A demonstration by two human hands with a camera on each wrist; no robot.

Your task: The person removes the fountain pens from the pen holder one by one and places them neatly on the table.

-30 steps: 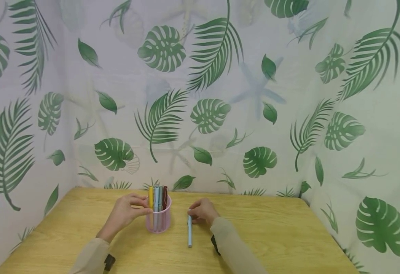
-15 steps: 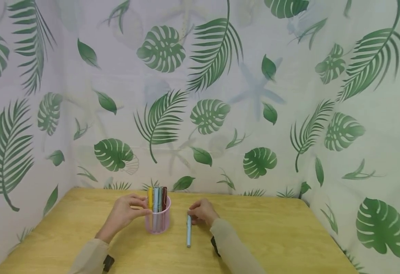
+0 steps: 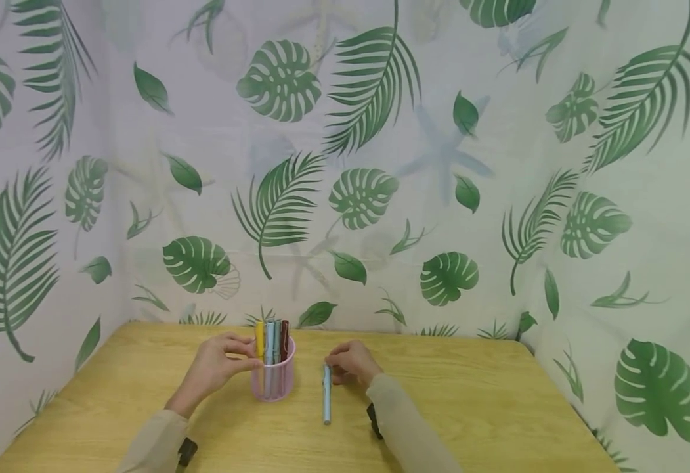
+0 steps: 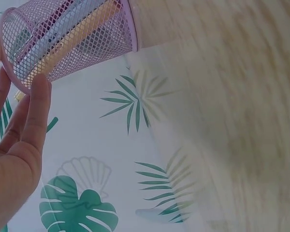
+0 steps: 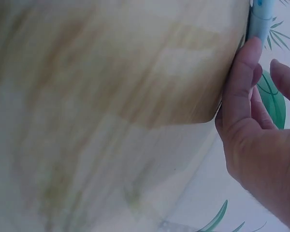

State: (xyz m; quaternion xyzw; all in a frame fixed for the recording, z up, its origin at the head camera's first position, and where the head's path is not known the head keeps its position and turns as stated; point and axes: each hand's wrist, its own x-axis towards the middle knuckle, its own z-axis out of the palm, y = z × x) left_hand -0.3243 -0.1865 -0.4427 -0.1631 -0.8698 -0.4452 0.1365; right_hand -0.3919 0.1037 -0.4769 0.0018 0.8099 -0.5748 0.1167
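Note:
A pink mesh pen holder (image 3: pixel 272 387) stands upright on the table, with several pens (image 3: pixel 270 345) in it, yellow, light blue, grey-green and dark red. My left hand (image 3: pixel 215 361) holds it near the rim from the left, thumb at the front and fingers farther back. In the left wrist view, fingertips meet the mesh wall of the pen holder (image 4: pixel 96 46). To the right lies a light blue pen (image 3: pixel 327 401), pointing toward me. My right hand (image 3: pixel 353 362) is at its far end. In the right wrist view, one digit touches the pen (image 5: pixel 262 19), while another stays apart from it.
The wooden table (image 3: pixel 469 407) reaches back to a leaf-printed curtain (image 3: pixel 380 276) that hangs behind it and along both sides. Dark wrist straps (image 3: pixel 187 452) show at both sleeves.
My right hand has shifted very slightly right, and a little more of the pen's far end shows. My left hand and the pen holder stay in place.

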